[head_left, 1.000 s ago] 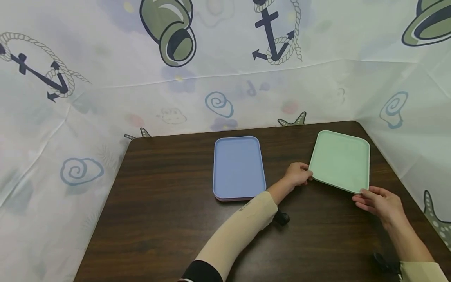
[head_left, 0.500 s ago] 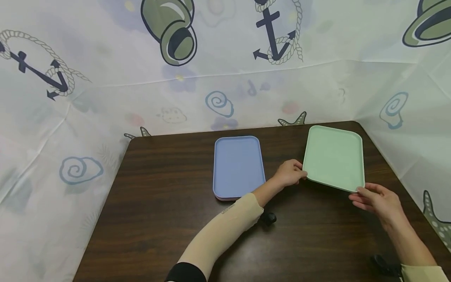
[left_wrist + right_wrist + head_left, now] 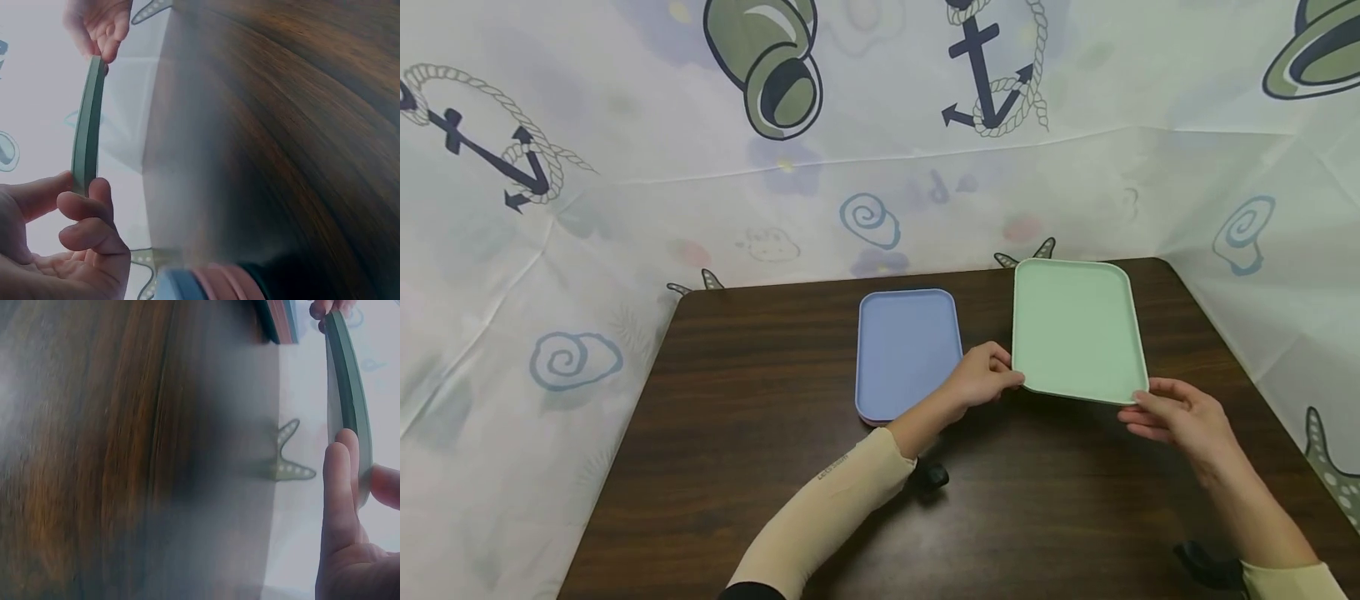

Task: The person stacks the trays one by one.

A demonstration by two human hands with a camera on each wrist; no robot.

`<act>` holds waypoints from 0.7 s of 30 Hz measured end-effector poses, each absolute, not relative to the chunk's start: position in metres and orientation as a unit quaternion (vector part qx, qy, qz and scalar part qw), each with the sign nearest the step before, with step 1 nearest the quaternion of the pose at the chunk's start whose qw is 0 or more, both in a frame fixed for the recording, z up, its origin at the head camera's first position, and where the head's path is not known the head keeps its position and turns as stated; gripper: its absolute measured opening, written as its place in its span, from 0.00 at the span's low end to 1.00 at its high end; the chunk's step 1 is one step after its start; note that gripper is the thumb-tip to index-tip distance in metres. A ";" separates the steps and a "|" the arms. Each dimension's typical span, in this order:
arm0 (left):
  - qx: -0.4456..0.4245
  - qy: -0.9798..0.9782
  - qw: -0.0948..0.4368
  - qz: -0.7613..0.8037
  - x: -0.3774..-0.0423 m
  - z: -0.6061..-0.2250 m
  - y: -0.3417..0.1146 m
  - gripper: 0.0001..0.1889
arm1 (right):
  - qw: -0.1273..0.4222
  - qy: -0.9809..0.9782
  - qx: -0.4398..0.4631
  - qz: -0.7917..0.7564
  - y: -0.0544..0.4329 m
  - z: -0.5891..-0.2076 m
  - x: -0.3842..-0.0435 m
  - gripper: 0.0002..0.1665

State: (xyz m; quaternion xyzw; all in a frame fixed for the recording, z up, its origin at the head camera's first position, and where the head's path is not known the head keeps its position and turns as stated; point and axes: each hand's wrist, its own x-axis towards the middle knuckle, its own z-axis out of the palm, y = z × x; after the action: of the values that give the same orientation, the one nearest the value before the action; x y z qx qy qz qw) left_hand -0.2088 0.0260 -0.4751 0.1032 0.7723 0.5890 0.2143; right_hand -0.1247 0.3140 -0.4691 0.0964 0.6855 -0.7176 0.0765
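A light green rectangular tray (image 3: 1078, 329) with rounded corners is held up off the table between both hands. My left hand (image 3: 983, 375) pinches its near left corner, thumb on one face and fingers on the other. At the near right corner my right hand (image 3: 1183, 421) grips the tray the same way. Both wrist views show the green tray (image 3: 89, 125) edge-on, with a gap between it and the tabletop. Left of it a blue tray (image 3: 906, 354) lies on top of a stack; in the left wrist view pink trays (image 3: 228, 282) show in the stack beside the blue one.
The dark wood-grain table (image 3: 737, 467) carries the stack near its middle back. A pale patterned cloth (image 3: 700, 200) hangs behind the table and along its sides. The left forearm passes just in front of the stack's near right corner.
Both hands have carried the green tray leftward, closer to the blue tray, and it has turned to stand straighter in the head view. The stack has stayed in place.
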 end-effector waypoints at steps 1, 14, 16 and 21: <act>0.101 0.768 0.216 0.594 -0.207 -0.474 0.022 0.09 | 0.079 0.689 0.093 -0.715 0.311 -0.468 -0.125 0.20; 0.132 0.787 0.168 0.579 -0.187 -0.467 -0.032 0.12 | 0.105 0.728 0.049 -0.675 0.274 -0.463 -0.130 0.30; 0.129 0.791 0.163 0.576 -0.183 -0.466 -0.040 0.11 | 0.107 0.734 0.039 -0.669 0.266 -0.462 -0.131 0.30; 0.120 0.792 0.159 0.578 -0.172 -0.463 -0.060 0.11 | 0.115 0.742 0.017 -0.661 0.251 -0.459 -0.132 0.29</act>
State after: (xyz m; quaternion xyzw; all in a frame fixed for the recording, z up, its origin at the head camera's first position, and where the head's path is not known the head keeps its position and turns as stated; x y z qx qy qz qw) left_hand -0.1723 -0.0595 -0.4634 0.1197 0.7915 0.5779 0.1586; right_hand -0.1324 0.2506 -0.4592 0.0175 0.7418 -0.6606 0.1147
